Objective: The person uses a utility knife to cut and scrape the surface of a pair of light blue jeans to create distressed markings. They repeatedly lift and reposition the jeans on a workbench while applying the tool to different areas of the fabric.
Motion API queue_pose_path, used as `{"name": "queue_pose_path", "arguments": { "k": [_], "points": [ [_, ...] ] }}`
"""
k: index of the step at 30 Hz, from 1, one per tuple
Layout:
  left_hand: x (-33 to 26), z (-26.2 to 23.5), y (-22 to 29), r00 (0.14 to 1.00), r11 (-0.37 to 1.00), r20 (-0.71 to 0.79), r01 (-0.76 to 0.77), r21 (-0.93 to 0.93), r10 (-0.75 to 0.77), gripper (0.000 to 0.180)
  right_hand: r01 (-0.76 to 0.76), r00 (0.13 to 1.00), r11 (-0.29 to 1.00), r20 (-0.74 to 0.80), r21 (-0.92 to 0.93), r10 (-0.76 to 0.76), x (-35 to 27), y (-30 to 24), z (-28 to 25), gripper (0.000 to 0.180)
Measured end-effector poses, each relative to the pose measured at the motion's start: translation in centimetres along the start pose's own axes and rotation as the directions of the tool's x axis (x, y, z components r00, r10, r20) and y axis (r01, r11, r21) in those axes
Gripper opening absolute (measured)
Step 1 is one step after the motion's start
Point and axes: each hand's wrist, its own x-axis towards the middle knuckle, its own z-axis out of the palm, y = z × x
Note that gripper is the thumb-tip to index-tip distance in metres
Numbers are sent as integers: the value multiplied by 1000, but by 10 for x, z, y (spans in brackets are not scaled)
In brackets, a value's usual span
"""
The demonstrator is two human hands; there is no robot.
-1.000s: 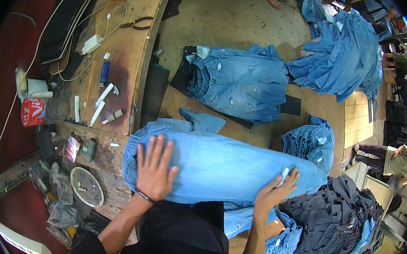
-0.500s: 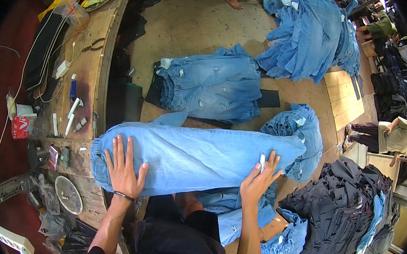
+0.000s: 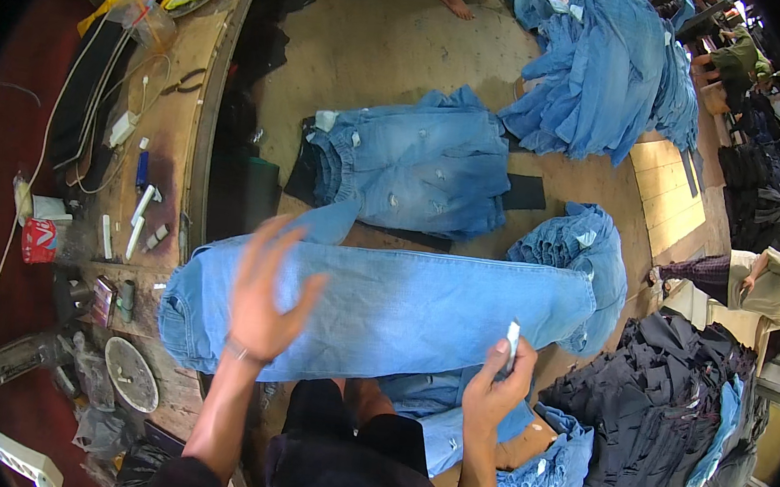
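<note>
A pair of light blue jeans (image 3: 412, 308) lies folded lengthwise across in front of me, its waistband end at the left. My left hand (image 3: 268, 302), smeared by motion, is over the waistband half with thumb and fingers apart, holding nothing. Between the thumb and fingers of my right hand (image 3: 496, 388) is a white chalk stick (image 3: 512, 344), tip pointing up, over the jeans' lower edge near the leg end. Whether either hand touches the cloth is hard to tell.
Beyond lie a stack of blue jeans (image 3: 426, 171) and a taller denim heap (image 3: 598, 75). A bunched denim pile (image 3: 587, 264) borders the leg end, with black garments (image 3: 648, 413) at right. The wooden bench (image 3: 159, 229) at left holds pliers (image 3: 183, 84) and white sticks. A person (image 3: 761, 283) stands far right.
My left hand has lifted from lying flat on the jeans and shifted right. My right hand has drawn back toward me, fingers now closed around the chalk. The jeans' waistband end sits slightly farther left.
</note>
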Motion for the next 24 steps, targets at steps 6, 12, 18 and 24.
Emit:
{"name": "queue_pose_path", "arguments": {
  "k": [6,12,18,24],
  "points": [
    [141,90,9,543,997,839,73,-32,-13,101,288,927,958,248,10,-281,-17,-19,34,19],
    [139,91,-8,370,992,926,74,-104,70,82,268,930,963,257,20,-264,-28,-15,58,25],
    [140,93,-7,582,928,756,6,-372,299,65,354,891,935,304,-3,-337,-23,-14,56,32],
    [116,103,-8,774,906,527,-141,-399,352,57,346,909,938,243,19,-340,-21,-14,56,33]
  ]
}}
